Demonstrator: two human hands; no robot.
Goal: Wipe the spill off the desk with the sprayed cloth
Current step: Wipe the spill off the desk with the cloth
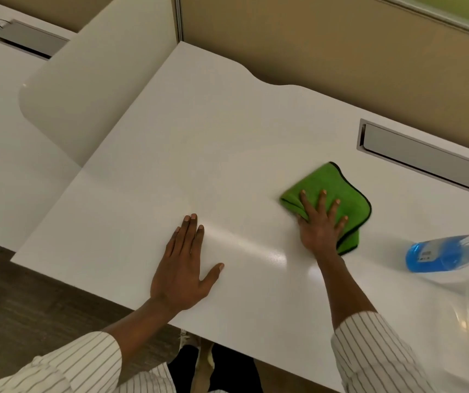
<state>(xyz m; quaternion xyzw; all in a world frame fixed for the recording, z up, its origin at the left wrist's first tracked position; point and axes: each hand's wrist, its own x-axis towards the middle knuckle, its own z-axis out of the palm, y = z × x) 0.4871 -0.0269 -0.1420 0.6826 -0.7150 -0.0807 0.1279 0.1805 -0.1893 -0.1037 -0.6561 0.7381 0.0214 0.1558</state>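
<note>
A folded green cloth (332, 188) with a dark hem lies on the white desk (213, 143), right of the middle. My right hand (319, 219) presses flat on the cloth, fingers spread, its near part covered by my palm. My left hand (183, 265) rests flat on the bare desk near the front edge, fingers apart, holding nothing. A glossy streak (256, 248) runs across the desk between my two hands. I cannot make out any distinct spill.
A spray bottle with blue liquid (440, 252) lies at the right edge of the desk. A grey cable tray slot (426, 160) is set into the back right. Beige partition panels (312, 38) stand behind. A neighbouring desk (6, 131) adjoins on the left.
</note>
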